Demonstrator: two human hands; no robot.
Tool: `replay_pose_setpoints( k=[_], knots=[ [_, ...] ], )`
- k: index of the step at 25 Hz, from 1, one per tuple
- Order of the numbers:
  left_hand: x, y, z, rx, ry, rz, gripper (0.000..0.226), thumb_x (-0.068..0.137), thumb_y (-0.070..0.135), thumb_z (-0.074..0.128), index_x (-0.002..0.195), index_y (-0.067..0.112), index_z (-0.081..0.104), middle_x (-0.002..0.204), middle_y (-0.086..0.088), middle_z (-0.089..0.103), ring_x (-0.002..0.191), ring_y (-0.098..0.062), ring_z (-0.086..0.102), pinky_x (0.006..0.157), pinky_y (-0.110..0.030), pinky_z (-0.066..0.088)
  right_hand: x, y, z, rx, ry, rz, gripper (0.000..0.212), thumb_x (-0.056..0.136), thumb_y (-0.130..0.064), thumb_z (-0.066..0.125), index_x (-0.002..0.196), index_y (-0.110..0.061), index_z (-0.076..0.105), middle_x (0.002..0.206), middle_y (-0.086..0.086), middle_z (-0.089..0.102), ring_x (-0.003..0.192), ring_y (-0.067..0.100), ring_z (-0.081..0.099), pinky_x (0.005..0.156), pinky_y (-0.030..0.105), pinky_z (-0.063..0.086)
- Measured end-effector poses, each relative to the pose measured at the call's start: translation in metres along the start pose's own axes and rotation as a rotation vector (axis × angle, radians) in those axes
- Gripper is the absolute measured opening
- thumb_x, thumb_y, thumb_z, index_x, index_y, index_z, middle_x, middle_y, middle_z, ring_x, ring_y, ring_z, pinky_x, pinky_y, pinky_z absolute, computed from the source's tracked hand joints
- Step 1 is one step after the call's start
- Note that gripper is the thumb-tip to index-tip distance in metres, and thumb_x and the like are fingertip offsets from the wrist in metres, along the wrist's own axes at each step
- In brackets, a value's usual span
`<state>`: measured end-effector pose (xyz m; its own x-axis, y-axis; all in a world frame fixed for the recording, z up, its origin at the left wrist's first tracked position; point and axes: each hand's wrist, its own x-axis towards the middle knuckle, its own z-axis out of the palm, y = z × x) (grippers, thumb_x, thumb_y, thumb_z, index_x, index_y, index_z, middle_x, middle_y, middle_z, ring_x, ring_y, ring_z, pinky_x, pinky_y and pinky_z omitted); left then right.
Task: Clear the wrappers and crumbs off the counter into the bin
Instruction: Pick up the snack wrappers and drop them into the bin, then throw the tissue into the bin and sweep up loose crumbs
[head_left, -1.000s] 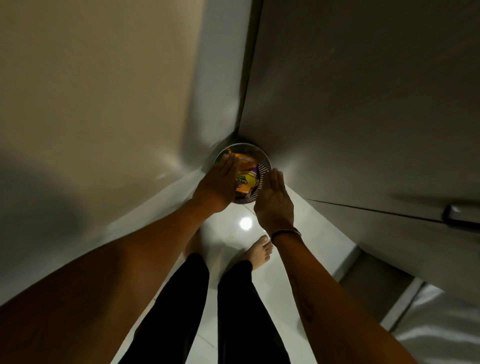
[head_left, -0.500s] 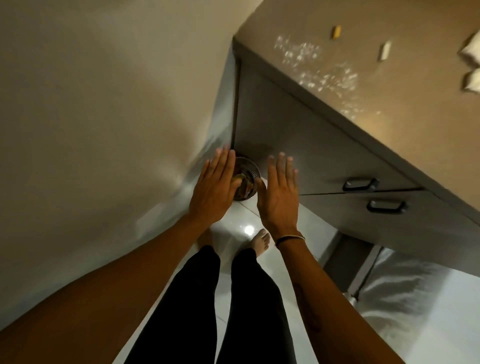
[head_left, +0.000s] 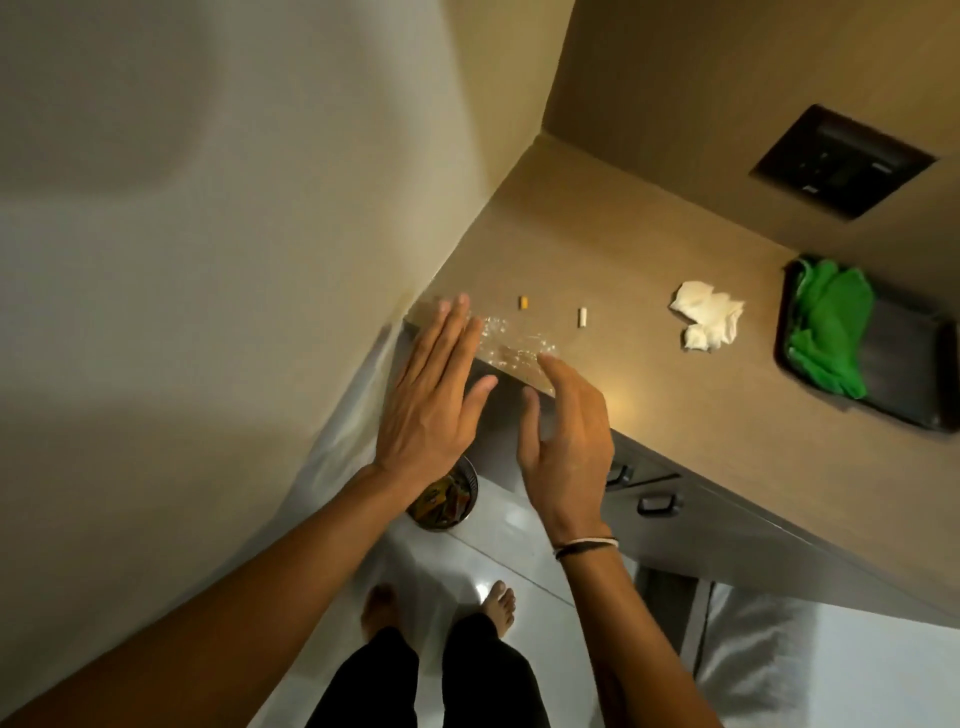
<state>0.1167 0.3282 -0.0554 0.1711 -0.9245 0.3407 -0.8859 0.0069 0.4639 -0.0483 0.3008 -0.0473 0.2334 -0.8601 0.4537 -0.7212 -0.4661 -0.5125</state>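
Note:
Pale crumbs (head_left: 511, 345) lie scattered near the front left corner of the brown counter (head_left: 613, 249). My left hand (head_left: 431, 400) hovers flat and open at that corner, fingertips beside the crumbs. My right hand (head_left: 569, 441) is open, slightly cupped, fingers at the counter edge by the crumbs. A small yellow bit (head_left: 523, 303) and a small white bit (head_left: 582, 317) rest farther back. A crumpled white tissue (head_left: 706, 319) lies to the right. The round bin (head_left: 447, 501) with coloured wrappers stands on the floor below, partly hidden by my left wrist.
A dark tray (head_left: 904, 374) holding a green cloth (head_left: 826, 327) sits at the counter's right. A dark socket panel (head_left: 841, 158) is on the back wall. Drawers with dark handles (head_left: 657, 503) run under the counter. A wall closes the left side; my bare feet stand on white tiles.
Both hands rose from over the bin on the floor up to the counter's front left corner. The view lifted, and the counter top with tissue and tray came into sight.

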Motion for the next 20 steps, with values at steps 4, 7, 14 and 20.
replay_pose_setpoints(
  k=[4,7,14,20],
  knots=[
    [0.071,0.027,0.012,0.028,-0.016,-0.031,0.053,0.104,0.038,0.06,0.146,0.007,0.056,0.144,-0.015,0.061,0.132,-0.033,0.057,0.106,-0.046,0.054,0.064,0.035,-0.017,-0.123,-0.114,0.093,0.04,0.103,-0.025,0.06,0.142,-0.015,0.058,0.138,0.007,0.065,0.122,0.026,0.063,0.097,0.032,0.053],
    [0.102,0.029,0.027,0.097,-0.113,-0.085,0.054,0.101,0.039,0.065,0.145,0.01,0.055,0.135,-0.012,0.062,0.123,-0.031,0.058,0.095,-0.044,0.056,0.093,0.059,-0.017,-0.164,-0.173,0.125,0.041,0.103,-0.024,0.062,0.142,-0.013,0.059,0.139,0.01,0.064,0.121,0.03,0.064,0.092,0.037,0.056],
    [0.132,0.051,0.057,0.115,-0.152,0.03,0.054,0.096,0.038,0.07,0.143,0.015,0.057,0.137,-0.009,0.059,0.122,-0.028,0.057,0.089,-0.039,0.056,0.114,0.112,-0.034,-0.295,-0.068,0.198,0.044,0.102,-0.022,0.066,0.144,-0.011,0.059,0.145,0.014,0.06,0.135,0.032,0.056,0.109,0.043,0.053],
    [0.178,0.144,0.114,-0.032,-0.331,0.302,0.061,0.101,0.005,0.064,0.158,0.017,0.044,0.17,-0.008,0.037,0.158,-0.027,0.032,0.126,-0.041,0.034,0.112,0.157,-0.066,-0.313,-0.039,0.321,0.034,0.098,-0.022,0.07,0.131,-0.013,0.069,0.136,0.013,0.064,0.123,0.033,0.061,0.096,0.041,0.053]
  ],
)
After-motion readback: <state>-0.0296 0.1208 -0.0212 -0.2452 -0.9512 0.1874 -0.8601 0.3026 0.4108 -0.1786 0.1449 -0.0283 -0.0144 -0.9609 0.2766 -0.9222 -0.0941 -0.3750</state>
